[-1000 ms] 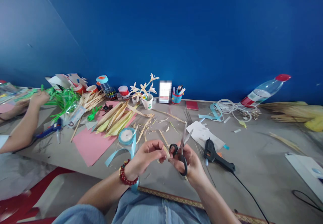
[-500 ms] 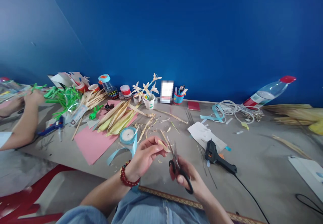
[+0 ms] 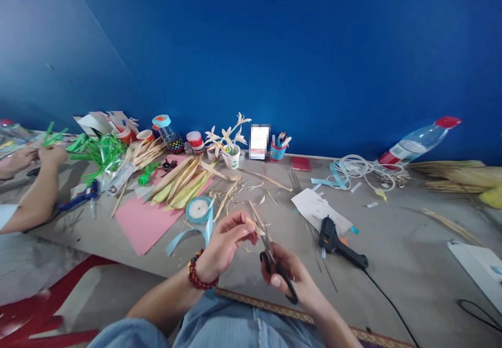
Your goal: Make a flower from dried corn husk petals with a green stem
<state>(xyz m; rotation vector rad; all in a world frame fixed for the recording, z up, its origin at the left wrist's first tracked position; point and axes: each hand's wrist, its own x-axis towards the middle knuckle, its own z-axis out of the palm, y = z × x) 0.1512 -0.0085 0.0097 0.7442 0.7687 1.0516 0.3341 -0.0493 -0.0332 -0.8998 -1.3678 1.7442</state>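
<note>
Between the thumb and fingers of my left hand (image 3: 231, 234) is a small pale piece of corn husk (image 3: 255, 226). My right hand (image 3: 292, 272) grips black-handled scissors (image 3: 280, 272), their blades pointing up and away from me, close against the husk piece. Whether the blades touch it I cannot tell. Just beyond my hands lie thin husk scraps (image 3: 227, 199). To the left of my left hand are a roll of light blue ribbon (image 3: 198, 210) and a pile of dried corn husks (image 3: 180, 183) on pink paper (image 3: 143, 227).
A black glue gun (image 3: 339, 246) with a cord lies at right beside white paper (image 3: 314, 209). Husk flowers stand in a white cup (image 3: 232, 158) near the wall. A plastic bottle (image 3: 419, 144) leans at far right. A co-worker's hands (image 3: 47, 157) hold green stems at far left.
The scissor blades have come closer together beside the husk piece, and my right hand has shifted slightly left. My left hand stays almost in place. The co-worker's hands have moved a little.
</note>
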